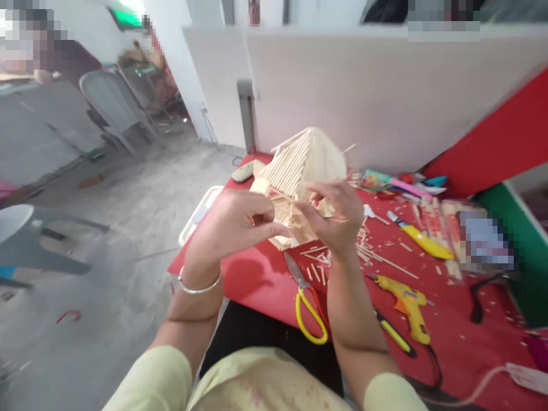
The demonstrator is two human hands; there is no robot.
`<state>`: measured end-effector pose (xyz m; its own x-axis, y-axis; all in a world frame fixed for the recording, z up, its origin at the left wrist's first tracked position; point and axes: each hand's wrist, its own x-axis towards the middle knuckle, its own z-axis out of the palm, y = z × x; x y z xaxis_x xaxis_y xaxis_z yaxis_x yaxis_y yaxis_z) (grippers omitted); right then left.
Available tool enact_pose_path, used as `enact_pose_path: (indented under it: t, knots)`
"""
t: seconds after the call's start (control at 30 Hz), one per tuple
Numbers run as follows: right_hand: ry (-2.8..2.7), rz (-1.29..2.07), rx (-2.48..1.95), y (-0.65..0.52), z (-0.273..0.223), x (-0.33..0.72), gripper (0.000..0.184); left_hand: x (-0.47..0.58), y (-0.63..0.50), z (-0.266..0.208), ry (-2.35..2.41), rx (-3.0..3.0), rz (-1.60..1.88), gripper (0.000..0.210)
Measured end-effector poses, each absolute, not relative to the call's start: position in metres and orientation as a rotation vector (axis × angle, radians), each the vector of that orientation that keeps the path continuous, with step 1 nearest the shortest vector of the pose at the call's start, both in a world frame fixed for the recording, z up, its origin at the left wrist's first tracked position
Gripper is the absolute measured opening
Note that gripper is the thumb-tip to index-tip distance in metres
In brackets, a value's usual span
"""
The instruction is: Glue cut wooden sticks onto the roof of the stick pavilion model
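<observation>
A pale wooden-stick model house with a pitched roof [289, 165] sits just beyond both hands, at the red-topped bench [252, 282]. The left hand [240, 220] is curled, the right hand [338, 214] half-closed; I cannot tell whether either grips anything. Rightward, red print on flat pale packets [430, 222] is unreadable.

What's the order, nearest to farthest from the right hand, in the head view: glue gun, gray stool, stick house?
1. Stick house: directly at the right hand.
2. Glue gun: red table, right side.
3. Gray stool: floor, far left.
</observation>
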<state>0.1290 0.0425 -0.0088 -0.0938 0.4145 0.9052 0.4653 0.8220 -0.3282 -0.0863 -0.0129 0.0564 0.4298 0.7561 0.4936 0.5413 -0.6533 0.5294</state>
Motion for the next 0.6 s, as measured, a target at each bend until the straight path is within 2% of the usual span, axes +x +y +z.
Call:
enact_pose_path:
  t: [0.2, 0.33, 0.37, 0.43, 0.5, 0.53, 0.6]
  knots:
    - [-1.724, -0.023, -0.650, 0.038, 0.000, 0.133, 0.035, -0.055, 0.004, 0.023, 1.011, 2.020, 1.082, 0.038]
    - [-1.568, 0.117, -0.528, -0.007, 0.030, 0.144, 0.018, -0.053, 0.001, 0.031, 1.003, 2.070, 1.028, 0.039]
    - [-1.576, 0.272, -0.497, -0.025, 0.034, 0.144, 0.013, -0.055, 0.000, 0.034, 1.001, 2.126, 0.992, 0.038]
    - [-1.874, 0.721, -0.436, -0.063, 0.028, 0.137, 0.018, -0.061, -0.003, 0.044, 0.988, 2.268, 0.870, 0.036]
    - [-2.223, 1.132, -0.384, -0.098, 0.000, 0.114, 0.015, -0.069, -0.012, 0.058, 0.980, 2.418, 0.718, 0.031]
    - [-2.215, 1.353, -0.416, -0.111, -0.020, 0.096, 0.016, -0.074, -0.020, 0.066, 0.983, 2.488, 0.690, 0.028]
    - [-1.944, 1.882, -0.591, -0.129, -0.061, 0.056, 0.035, -0.084, -0.042, 0.087, 0.966, 2.615, 0.695, 0.022]
